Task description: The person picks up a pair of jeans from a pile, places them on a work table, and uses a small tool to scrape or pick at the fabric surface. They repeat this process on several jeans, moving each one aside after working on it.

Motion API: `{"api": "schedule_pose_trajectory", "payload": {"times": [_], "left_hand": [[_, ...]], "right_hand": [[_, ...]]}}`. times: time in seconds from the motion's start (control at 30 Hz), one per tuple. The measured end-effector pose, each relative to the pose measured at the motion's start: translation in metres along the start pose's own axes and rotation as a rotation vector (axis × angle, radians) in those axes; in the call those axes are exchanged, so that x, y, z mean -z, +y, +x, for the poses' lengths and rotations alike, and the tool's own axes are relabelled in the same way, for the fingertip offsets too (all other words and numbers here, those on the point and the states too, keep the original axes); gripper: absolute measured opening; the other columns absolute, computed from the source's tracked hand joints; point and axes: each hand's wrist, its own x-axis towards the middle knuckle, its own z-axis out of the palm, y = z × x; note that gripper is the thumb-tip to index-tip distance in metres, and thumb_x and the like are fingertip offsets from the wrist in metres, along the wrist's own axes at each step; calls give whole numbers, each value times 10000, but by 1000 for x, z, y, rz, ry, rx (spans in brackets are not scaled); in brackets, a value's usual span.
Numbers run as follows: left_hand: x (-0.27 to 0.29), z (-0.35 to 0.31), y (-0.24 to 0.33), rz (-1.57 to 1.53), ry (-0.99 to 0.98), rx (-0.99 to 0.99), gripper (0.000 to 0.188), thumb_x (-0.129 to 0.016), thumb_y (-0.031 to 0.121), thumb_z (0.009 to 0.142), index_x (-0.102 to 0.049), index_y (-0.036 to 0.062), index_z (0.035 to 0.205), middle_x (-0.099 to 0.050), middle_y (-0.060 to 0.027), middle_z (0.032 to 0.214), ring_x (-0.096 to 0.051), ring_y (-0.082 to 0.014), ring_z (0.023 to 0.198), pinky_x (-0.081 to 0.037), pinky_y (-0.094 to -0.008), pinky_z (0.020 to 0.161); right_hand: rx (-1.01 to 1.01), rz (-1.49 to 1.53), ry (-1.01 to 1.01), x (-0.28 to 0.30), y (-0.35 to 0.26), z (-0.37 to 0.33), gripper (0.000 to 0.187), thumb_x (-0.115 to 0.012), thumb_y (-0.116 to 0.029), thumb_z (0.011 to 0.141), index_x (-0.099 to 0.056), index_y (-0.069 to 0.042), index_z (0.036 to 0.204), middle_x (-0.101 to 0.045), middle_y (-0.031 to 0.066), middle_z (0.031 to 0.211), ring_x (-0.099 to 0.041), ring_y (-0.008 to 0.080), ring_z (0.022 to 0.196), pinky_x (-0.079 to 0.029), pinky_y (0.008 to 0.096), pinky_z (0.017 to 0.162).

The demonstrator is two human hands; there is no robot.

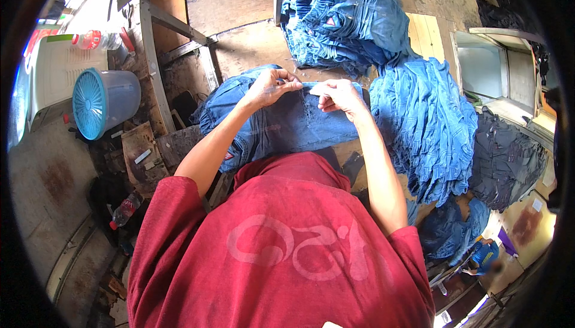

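A pair of blue denim jeans (281,125) lies across in front of me, with a bunched part at its left end. My left hand (272,88) is closed in a pinch at the far edge of the denim, fingertips pointing right. Just to the right, my right hand (339,97) is also closed, thumb and forefinger on the same edge, the other fingers curled in. A short stretch of the pale blue edge shows between the hands. Any loose thread between the fingertips is too small to make out.
Beyond my hands rises a tall stack of blue denim (341,19). More folded denim (422,124) lies to the right, next to dark garments (506,160). At left are a blue-lidded plastic bucket (123,100), a wooden frame (157,67) and a bottle (126,209). Another person (484,256) is at lower right.
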Motion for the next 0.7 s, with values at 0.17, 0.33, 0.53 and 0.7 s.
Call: {"api": "schedule_pose_trajectory", "payload": {"times": [0.17,0.33,0.53,0.7], "left_hand": [[-5,2,-4,75,29,15,281,-810,331,966,-782,57,1022,-756,-9,923,-650,-102,849,-525,-308,826],[-3,1,-5,-15,-2,-76,390,-836,374,932,-760,63,1155,-762,-47,1019,-667,-144,966,-521,-337,911],[5,-13,7,328,-30,-433,592,-911,487,780,-781,114,1220,-741,-101,1241,-626,-264,1204,-479,-435,1077],[-5,-12,10,428,-90,-326,290,-877,354,828,-853,163,1044,-723,-59,1319,-564,-269,1306,-435,-411,1147]], "right_hand": [[-15,-8,-14,-4,0,7,261,-751,-327,991,-763,-69,951,-734,31,770,-729,139,675,-624,305,647],[-26,-23,54,2,0,3,252,-788,-321,954,-763,-74,912,-733,33,767,-727,140,673,-618,303,651],[8,16,124,18,3,-10,242,-830,-309,908,-772,-74,918,-726,25,763,-718,131,674,-614,292,660],[36,35,103,17,8,-9,240,-794,-310,942,-773,-72,928,-723,21,760,-720,123,681,-614,282,662]]}}
